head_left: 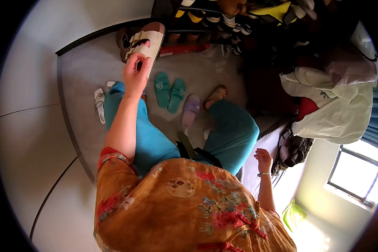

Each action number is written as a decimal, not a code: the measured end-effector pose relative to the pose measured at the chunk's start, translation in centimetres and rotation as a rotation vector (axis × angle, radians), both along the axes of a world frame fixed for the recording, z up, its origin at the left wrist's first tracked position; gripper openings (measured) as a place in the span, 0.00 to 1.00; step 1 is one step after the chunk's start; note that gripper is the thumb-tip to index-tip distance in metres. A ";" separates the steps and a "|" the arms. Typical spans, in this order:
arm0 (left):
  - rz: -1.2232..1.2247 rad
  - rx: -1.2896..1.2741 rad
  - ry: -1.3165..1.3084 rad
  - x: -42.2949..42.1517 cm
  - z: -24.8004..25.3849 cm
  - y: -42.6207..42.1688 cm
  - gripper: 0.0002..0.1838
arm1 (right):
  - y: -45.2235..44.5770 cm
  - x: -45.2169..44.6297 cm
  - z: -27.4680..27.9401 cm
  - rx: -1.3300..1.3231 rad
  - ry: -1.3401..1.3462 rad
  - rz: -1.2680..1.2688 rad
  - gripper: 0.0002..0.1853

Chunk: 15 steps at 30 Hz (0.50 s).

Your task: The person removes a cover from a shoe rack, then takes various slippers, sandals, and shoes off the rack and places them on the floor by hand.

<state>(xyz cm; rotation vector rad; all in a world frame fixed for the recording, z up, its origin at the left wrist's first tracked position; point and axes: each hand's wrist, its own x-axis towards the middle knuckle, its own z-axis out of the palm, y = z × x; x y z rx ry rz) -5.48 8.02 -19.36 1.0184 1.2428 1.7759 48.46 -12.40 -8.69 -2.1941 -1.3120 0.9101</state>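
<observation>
My left hand is raised and closed on a white sandal with buckled straps and a brownish footbed. A fingertip shows through the gap between its straps. Behind it on the floor stands a brown shoe, partly hidden. My right hand hangs beside my knee near the bed edge, fingers loosely bent and apart, holding nothing. On the floor between my legs lie a pair of green slides and a lilac slide. Another white sandal rests left of my knee.
A dark shoe rack full of shoes stands ahead, with a red box at its foot. To the right, clothes and a dark bag lie by the bed. White cabinet doors line the left; a window is far right.
</observation>
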 end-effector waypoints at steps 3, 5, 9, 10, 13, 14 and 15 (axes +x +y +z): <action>0.018 0.052 0.052 0.1 0.7 0.1 0.10 | 0.4 -1.1 0.2 0.003 -0.028 0.055 0.07; 0.010 0.033 0.050 -0.1 0.3 0.0 0.10 | 1.1 -1.8 0.3 0.018 -0.035 0.089 0.08; 0.008 0.063 0.053 0.0 -0.4 0.3 0.10 | 1.7 -3.7 1.0 0.026 -0.038 0.150 0.08; 0.007 0.061 0.055 0.1 -0.4 0.2 0.10 | 1.6 -4.1 1.0 0.025 -0.055 0.171 0.08; 0.040 0.150 0.069 0.8 -0.3 0.5 0.11 | 0.9 -5.2 1.0 0.065 -0.014 0.191 0.08; 0.032 0.156 0.067 0.7 -0.5 0.6 0.11 | 0.5 -5.7 1.1 0.070 -0.016 0.182 0.08; 0.004 0.099 0.060 0.5 -0.7 0.5 0.11 | 0.1 -6.5 1.9 0.053 -0.068 0.197 0.08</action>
